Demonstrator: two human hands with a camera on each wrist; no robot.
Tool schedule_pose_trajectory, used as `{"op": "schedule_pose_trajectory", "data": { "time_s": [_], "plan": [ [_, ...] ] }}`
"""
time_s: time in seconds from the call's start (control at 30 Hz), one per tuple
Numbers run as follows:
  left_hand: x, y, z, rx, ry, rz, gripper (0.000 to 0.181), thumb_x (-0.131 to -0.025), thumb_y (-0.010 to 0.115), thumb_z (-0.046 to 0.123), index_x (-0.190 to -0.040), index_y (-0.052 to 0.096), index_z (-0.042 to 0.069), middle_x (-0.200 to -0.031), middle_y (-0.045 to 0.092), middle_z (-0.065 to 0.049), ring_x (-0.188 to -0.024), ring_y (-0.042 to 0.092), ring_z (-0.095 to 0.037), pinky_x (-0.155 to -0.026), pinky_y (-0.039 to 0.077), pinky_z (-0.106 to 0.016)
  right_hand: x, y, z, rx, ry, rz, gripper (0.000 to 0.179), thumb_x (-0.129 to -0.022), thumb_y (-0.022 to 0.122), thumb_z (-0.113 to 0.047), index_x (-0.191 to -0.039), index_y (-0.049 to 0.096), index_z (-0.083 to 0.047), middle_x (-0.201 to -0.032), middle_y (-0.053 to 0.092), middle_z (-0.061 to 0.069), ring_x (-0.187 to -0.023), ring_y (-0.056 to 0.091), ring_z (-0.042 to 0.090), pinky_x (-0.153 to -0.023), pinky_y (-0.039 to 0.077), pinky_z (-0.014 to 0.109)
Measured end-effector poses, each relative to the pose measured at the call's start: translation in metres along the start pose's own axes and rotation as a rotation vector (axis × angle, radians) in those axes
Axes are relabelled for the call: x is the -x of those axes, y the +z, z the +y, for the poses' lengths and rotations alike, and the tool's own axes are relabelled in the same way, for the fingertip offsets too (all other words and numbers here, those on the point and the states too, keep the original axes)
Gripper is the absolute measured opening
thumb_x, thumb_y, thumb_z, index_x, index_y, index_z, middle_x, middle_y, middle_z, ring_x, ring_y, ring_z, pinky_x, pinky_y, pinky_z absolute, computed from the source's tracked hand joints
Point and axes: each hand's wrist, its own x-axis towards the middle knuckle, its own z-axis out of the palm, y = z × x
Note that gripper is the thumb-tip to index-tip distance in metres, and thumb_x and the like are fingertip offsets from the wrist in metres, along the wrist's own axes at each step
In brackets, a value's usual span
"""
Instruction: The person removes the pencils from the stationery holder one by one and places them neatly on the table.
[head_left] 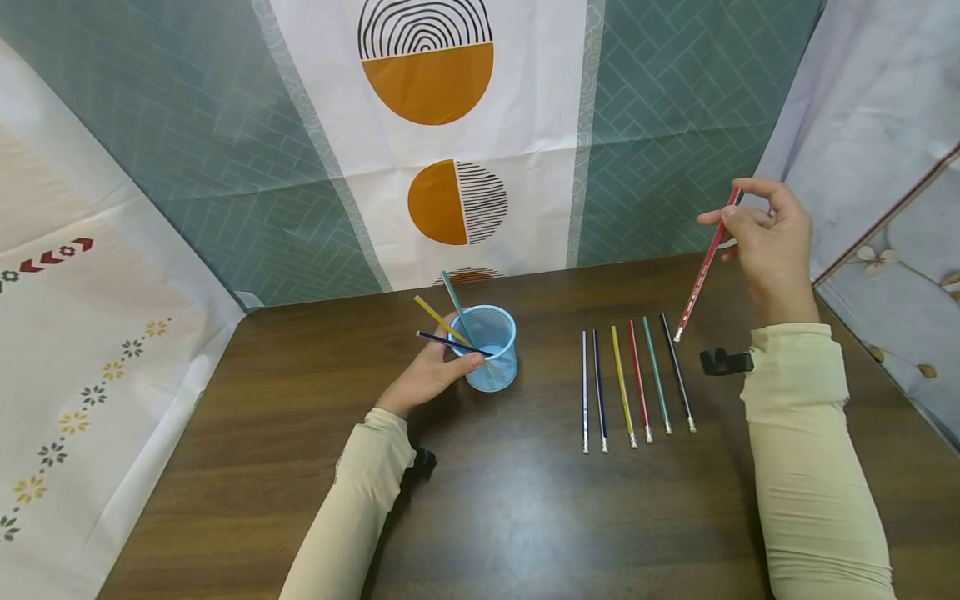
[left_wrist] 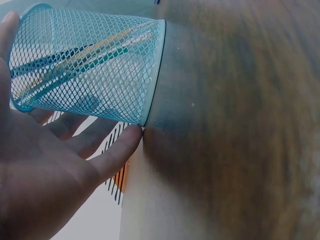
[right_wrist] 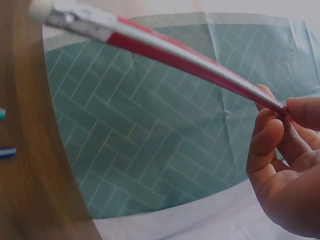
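My left hand (head_left: 422, 380) holds a light blue mesh pencil cup (head_left: 501, 377) upright on the table, thumb at the rim and fingers along the far side. Leaning out of the cup to the left are a green pencil (head_left: 453, 293), a yellow pencil (head_left: 431, 312) and a dark blue pencil (head_left: 438, 339). Up at the right, my right hand (head_left: 776, 246) pinches a red pencil (head_left: 702, 275) near its upper end. Its white eraser tip (right_wrist: 41, 10) points down and left, above the table. The left wrist view shows the pencils' lower parts through the mesh (left_wrist: 100, 65).
Between the hands, several pencils lie side by side on the wooden table (head_left: 495, 500), eraser ends toward me, including a yellow pencil (head_left: 623, 385) and a black pencil (head_left: 677, 371). A patterned cloth (head_left: 667, 167) hangs behind the table, with light cloths at both sides.
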Motion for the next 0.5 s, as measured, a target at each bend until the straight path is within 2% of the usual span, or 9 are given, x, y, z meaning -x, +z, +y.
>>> {"op": "schedule_pose_trajectory", "data": {
  "time_s": [0.23,0.3,0.4,0.5],
  "plan": [
    [0.000,0.000,0.000,0.009,-0.001,0.001,0.071,-0.094,0.063,0.013,-0.150,0.020,0.006,-0.137,0.041,-0.029,-0.128,0.037,-0.040,-0.104,0.027,-0.059,-0.001,-0.012,0.005,0.019,0.002,-0.041,0.029,-0.091,0.060,0.008,-0.117,0.058,-0.005,-0.078,0.072,0.010,-0.068,0.062,0.015,-0.046,0.044,0.023],
    [-0.001,0.000,0.000,0.010,0.000,0.002,0.071,-0.094,0.063,0.012,-0.150,0.020,0.005,-0.137,0.041,-0.029,-0.127,0.037,-0.041,-0.104,0.027,-0.059,-0.002,-0.015,0.007,0.045,0.007,-0.051,0.029,-0.090,0.060,0.009,-0.115,0.059,-0.005,-0.076,0.072,0.009,-0.061,0.062,0.014,-0.045,0.044,0.022],
    [-0.001,0.000,0.000,0.010,0.008,0.001,0.071,-0.094,0.063,0.014,-0.150,0.020,0.006,-0.137,0.042,-0.028,-0.127,0.038,-0.042,-0.104,0.027,-0.059,-0.003,-0.020,0.010,0.147,0.029,-0.063,0.029,-0.089,0.059,0.010,-0.112,0.062,-0.008,-0.073,0.071,0.005,-0.053,0.060,0.012,-0.044,0.045,0.022],
    [-0.001,0.000,0.000,0.004,0.011,-0.003,0.071,-0.095,0.063,0.015,-0.151,0.021,0.006,-0.137,0.042,-0.028,-0.127,0.038,-0.041,-0.104,0.027,-0.059,-0.004,-0.027,0.015,0.353,0.064,-0.088,0.030,-0.090,0.060,0.005,-0.112,0.064,-0.015,-0.072,0.067,-0.002,-0.052,0.058,0.009,-0.044,0.047,0.022]
  ]
}}
